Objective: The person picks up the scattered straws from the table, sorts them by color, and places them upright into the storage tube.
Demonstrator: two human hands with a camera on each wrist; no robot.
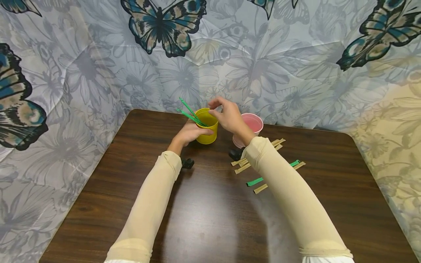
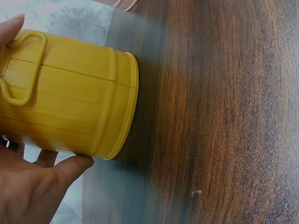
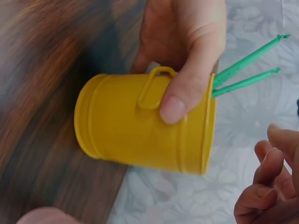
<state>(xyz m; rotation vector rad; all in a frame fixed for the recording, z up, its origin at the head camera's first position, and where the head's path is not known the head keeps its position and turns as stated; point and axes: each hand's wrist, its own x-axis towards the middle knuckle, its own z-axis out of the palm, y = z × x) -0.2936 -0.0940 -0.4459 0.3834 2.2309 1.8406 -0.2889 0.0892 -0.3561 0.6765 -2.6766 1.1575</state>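
A small yellow bucket (image 1: 206, 138) with a loop handle on its side is gripped by my left hand (image 1: 190, 132) near the back of the table. Two slim green sticks (image 1: 188, 116) lean out over its rim to the left. In the right wrist view the left thumb presses on the bucket (image 3: 135, 126) beside the handle. My right hand (image 1: 227, 115) hovers at the right of the rim, fingers loosely bent and nothing between them. Those fingers (image 3: 268, 193) show apart from the bucket in the right wrist view.
A pink cup (image 1: 252, 123) stands behind my right wrist, partly hidden. Several tan strips (image 1: 242, 168) and green strips (image 1: 254, 182) lie on the brown table (image 1: 210, 219) beneath the right forearm. A butterfly-patterned cloth (image 1: 184, 76) hangs behind the table's back edge.
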